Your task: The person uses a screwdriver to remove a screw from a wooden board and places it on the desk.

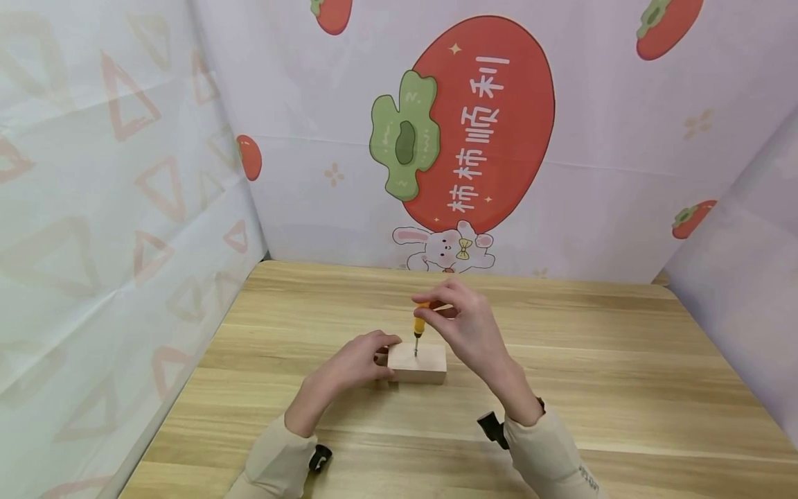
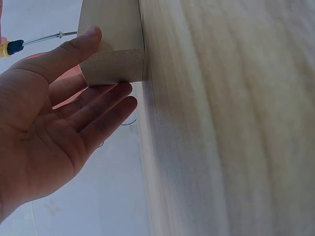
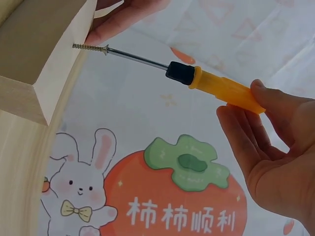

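Note:
A pale wooden block (image 1: 416, 374) lies on the table. My left hand (image 1: 352, 362) grips its left end, thumb on the near side and fingers at the far side, as the left wrist view (image 2: 54, 113) shows. A screw (image 3: 91, 47) stands in the block's top face, most of its thread still showing. On the screw's head sits the tip of a screwdriver (image 3: 221, 91) with a yellow handle and black collar, held roughly upright. My right hand (image 1: 467, 322) pinches the end of that handle between thumb and fingertips.
The wood-grain table (image 1: 611, 374) spreads around the block. Behind it hangs a white cloth (image 1: 312, 208) printed with a persimmon and a rabbit, and another patterned cloth (image 1: 125, 277) stands along the left edge. A black wrist camera (image 1: 494, 430) sits on the right sleeve.

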`<state>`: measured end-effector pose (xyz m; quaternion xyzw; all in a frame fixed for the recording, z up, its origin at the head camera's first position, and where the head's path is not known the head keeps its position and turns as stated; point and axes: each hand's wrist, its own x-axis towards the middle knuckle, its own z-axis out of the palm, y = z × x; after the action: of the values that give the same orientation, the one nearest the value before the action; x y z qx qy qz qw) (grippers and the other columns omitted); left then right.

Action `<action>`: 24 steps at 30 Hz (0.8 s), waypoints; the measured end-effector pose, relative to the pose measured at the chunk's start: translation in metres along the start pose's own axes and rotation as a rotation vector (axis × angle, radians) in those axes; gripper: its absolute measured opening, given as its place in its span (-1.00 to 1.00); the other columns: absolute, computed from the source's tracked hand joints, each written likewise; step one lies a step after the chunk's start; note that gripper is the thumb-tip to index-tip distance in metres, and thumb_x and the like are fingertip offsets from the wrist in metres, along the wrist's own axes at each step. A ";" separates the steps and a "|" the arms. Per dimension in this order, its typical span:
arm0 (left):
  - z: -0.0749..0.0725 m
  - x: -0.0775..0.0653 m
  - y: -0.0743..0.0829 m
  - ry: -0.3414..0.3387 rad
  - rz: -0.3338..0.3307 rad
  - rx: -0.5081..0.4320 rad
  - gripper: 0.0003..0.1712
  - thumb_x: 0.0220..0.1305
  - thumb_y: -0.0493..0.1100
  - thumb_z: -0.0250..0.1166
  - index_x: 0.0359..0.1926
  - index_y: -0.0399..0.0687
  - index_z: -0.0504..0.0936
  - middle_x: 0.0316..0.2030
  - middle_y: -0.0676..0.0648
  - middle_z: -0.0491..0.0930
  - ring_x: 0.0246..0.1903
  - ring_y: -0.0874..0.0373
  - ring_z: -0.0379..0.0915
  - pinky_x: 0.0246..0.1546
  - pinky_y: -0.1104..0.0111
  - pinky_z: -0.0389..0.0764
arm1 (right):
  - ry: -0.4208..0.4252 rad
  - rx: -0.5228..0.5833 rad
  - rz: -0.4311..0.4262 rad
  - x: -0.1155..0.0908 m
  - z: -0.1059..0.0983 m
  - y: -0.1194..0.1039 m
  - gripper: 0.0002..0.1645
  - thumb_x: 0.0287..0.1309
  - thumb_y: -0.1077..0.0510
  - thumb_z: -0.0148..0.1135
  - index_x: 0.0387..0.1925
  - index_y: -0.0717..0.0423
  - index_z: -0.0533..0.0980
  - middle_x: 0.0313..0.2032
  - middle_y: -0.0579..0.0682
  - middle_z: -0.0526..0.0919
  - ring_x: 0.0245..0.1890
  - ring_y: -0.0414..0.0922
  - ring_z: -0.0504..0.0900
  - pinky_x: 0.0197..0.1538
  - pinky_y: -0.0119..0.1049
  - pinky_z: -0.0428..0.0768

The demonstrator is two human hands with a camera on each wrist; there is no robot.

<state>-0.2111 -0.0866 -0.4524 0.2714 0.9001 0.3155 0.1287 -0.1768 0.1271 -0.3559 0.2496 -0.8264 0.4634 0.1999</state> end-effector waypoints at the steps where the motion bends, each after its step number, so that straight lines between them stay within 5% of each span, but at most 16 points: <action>1: 0.000 0.000 0.000 0.002 0.002 0.002 -0.38 0.13 -0.16 0.50 0.22 -0.13 0.56 0.03 -0.11 0.61 0.05 0.03 0.57 0.13 0.12 0.56 | -0.001 -0.003 -0.004 0.000 0.000 0.000 -0.72 0.00 0.33 0.49 -0.17 0.13 0.73 -0.28 -0.04 0.68 -0.33 -0.18 0.68 -0.24 -0.33 0.73; 16: -0.001 -0.001 0.003 0.011 0.013 0.015 -0.41 0.10 -0.15 0.51 0.18 -0.10 0.59 -0.03 -0.06 0.63 0.00 0.10 0.57 0.11 0.15 0.57 | -0.083 0.011 0.032 0.001 0.004 -0.004 -0.71 0.17 0.37 0.32 -0.07 0.11 0.68 -0.10 -0.01 0.75 -0.13 -0.12 0.74 -0.17 -0.37 0.72; 24: -0.001 0.000 0.002 0.002 -0.001 0.014 -0.39 0.11 -0.12 0.51 0.20 -0.09 0.58 -0.01 -0.06 0.62 0.02 0.08 0.57 0.12 0.15 0.57 | -0.053 -0.019 0.024 0.000 0.005 -0.007 -0.70 0.04 0.30 0.47 -0.13 0.10 0.71 -0.26 -0.05 0.60 -0.33 -0.19 0.67 -0.30 -0.44 0.70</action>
<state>-0.2105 -0.0860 -0.4505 0.2715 0.9026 0.3095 0.1258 -0.1735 0.1196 -0.3540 0.2500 -0.8387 0.4513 0.1746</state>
